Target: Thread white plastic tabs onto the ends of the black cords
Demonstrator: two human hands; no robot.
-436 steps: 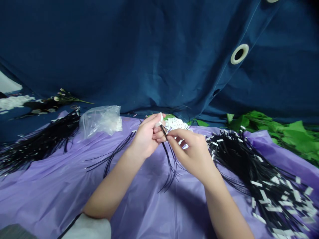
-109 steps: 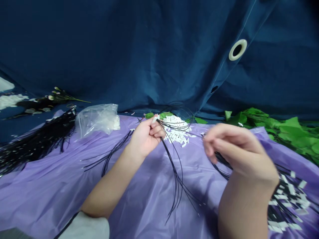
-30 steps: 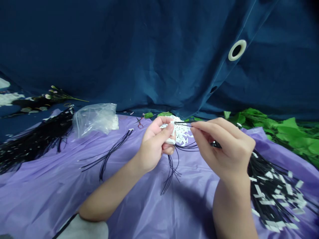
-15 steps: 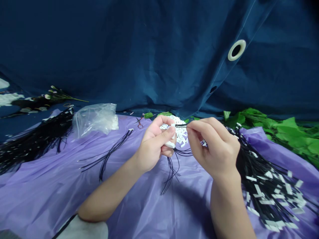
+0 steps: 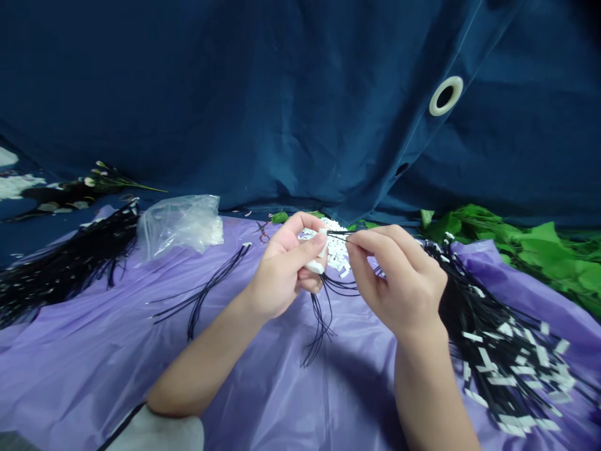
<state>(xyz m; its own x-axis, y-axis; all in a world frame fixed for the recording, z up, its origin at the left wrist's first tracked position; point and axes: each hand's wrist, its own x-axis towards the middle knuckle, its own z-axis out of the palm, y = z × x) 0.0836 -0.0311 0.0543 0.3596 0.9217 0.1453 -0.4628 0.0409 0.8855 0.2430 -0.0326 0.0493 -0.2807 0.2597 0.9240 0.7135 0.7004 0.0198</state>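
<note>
My left hand [image 5: 286,266] is closed on a small white connector housing [image 5: 323,235], pinched between thumb and index finger. Another white connector [image 5: 314,267] sits lower in the same hand, and thin black wires [image 5: 322,326] hang below it. At the right, my right hand [image 5: 399,275] pinches a thin black wire [image 5: 346,238] near the connector's open side. A second dark wire stretches from the connector toward the right, above the fingertips. Behind the hands lies a pile of small white connectors [image 5: 337,254] on the purple sheet [image 5: 282,388].
Black wires with white connectors [image 5: 511,351] are heaped at the right. Another bundle of black wires [image 5: 66,269] lies at the left, near a clear plastic bag [image 5: 176,225], a loose wired connector [image 5: 218,272] and small scissors [image 5: 263,233]. Green leaves [image 5: 535,250] stand right, before a blue curtain [image 5: 235,106].
Both hands have shifted slightly left. My right fingertips now hold one wire apart, angled below the other wire at the connector.
</note>
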